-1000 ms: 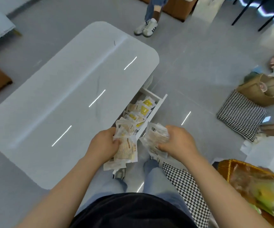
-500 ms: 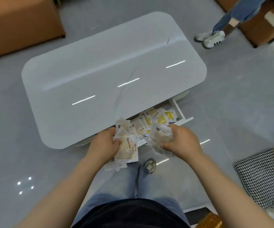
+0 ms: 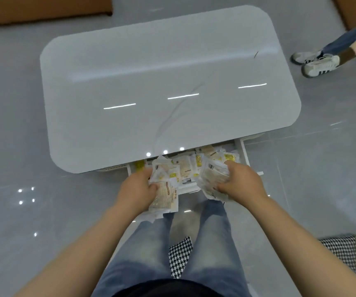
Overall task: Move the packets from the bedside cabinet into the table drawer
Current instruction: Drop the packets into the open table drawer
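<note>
Two bundles of packets hang at the open table drawer, one in each hand. We see the left hand (image 3: 137, 185) with fingers and thumb curled round the left bundle (image 3: 166, 197), a sheaf of flat packets that droops past the drawer's front edge toward the knees. The right hand (image 3: 240, 181) is clamped on the right bundle (image 3: 212, 179), crumpled and clear-wrapped, over the drawer's right half. The drawer (image 3: 243, 154) stands pulled out from under the white table (image 3: 162, 82) and already holds a layer of loose packets (image 3: 196, 162), some with yellow print. The bedside cabinet is out of view, so we cannot tell how many wait there. We judge the step in hand to be the drop-off: the carry looks done, the release not yet made. Next, we reckon, both hands should go forward and low until each bundle is wholly over the drawer's inside, then loosen. Let go here, the left bundle could spill to the floor.
</note>
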Motion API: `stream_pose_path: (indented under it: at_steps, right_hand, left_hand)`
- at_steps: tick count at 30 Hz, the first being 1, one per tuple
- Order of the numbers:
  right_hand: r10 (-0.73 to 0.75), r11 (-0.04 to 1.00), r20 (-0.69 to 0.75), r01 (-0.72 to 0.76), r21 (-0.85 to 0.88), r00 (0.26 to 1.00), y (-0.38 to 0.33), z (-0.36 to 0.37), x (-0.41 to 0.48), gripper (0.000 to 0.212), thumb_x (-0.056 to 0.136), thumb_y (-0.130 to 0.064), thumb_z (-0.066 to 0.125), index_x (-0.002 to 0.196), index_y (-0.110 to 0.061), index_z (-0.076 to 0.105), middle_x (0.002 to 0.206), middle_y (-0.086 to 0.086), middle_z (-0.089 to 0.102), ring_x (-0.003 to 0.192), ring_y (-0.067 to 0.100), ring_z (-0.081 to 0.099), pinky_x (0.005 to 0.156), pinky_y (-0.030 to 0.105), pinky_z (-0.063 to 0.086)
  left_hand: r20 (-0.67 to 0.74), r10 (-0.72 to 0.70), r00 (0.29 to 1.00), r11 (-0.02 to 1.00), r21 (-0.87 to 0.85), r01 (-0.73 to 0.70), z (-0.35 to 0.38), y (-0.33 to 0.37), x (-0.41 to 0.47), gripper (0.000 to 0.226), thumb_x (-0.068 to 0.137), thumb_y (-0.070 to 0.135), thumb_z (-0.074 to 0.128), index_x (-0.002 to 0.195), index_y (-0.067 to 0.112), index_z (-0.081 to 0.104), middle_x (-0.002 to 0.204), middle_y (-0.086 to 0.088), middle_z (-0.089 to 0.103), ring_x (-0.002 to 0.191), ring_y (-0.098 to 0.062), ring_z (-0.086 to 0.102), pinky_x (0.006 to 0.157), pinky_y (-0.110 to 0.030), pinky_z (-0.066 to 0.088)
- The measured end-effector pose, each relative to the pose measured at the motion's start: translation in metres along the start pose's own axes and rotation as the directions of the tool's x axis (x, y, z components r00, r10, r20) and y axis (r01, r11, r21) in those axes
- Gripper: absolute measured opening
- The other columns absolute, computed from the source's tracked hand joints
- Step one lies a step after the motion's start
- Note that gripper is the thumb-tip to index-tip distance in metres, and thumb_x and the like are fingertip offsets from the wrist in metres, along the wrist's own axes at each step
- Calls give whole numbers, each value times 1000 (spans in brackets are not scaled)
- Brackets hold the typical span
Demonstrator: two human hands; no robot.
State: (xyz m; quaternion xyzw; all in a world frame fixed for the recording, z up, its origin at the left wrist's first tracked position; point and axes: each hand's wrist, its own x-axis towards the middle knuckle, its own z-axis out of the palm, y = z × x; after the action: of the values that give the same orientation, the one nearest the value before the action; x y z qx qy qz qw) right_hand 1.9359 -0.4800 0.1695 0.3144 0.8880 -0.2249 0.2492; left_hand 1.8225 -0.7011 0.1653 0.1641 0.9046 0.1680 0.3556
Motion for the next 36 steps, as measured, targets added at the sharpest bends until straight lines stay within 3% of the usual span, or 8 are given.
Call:
stream_pose_path:
  at_steps: [6,9,14,17,20,24,31,36]
  right_hand:
    - [-94,991,75,100,-87,993,30,-8,57,25,80,-26,62,103,-19,59,93,3,65,85,24,60,62,25,36]
    - [-110,988,100,119,-94,989,48,-4,88,25,79,-25,64,103,-18,59,95,3,66,76,21,51,61,25,34]
    - [-110,988,155,126,-95,982,77,18,140,26,79,-22,64,104,-19,59,96,4,67,86,25,59,63,26,37]
    - [-115,986,188,135,-97,975,91,36,169,20,78,-19,65,97,-18,59,94,4,66,78,23,55,54,23,33]
    - [-145,979,212,171,-110,966,104,58,192,16,79,-17,65,91,-19,54,92,3,64,74,19,49,46,20,24]
    - [-164,977,208,187,-98,964,122,96,222,20,79,-19,65,96,-20,57,93,3,65,75,20,52,47,19,25]
    - [-107,989,225,126,-75,968,150,153,267,31,78,-19,66,106,-17,56,96,4,65,78,20,54,59,27,42]
    - [-89,991,273,114,-76,958,164,176,289,38,78,-20,68,113,-15,55,100,6,65,87,24,60,63,29,46]
  left_hand:
    - [-1,-117,993,990,-76,117,42,21,27,17,90,18,52,76,24,44,86,-2,59,80,-22,56,66,-31,46]
    - [15,-172,985,982,-78,172,65,30,45,5,92,22,51,90,18,52,90,-2,61,80,-22,59,69,-35,53]
    - [-36,-203,978,975,-102,199,107,41,85,13,93,22,50,81,21,44,75,4,49,71,-18,49,54,-27,36]
    - [-37,-237,971,962,-150,229,136,43,112,24,92,21,51,72,24,38,68,6,45,70,-19,48,51,-26,31]
    - [-31,-235,972,956,-186,225,165,42,137,5,93,22,51,90,19,52,85,2,56,84,-22,56,63,-28,39]
    - [-60,-248,967,952,-201,232,201,35,167,14,94,22,50,104,15,55,94,1,57,90,-20,56,69,-28,39]
    - [-15,-258,966,954,-159,252,258,20,211,12,94,22,50,84,18,44,76,3,50,75,-18,50,55,-28,33]
    - [-38,-272,962,948,-181,261,282,17,236,9,94,21,50,90,15,46,82,1,48,78,-19,48,63,-28,34]
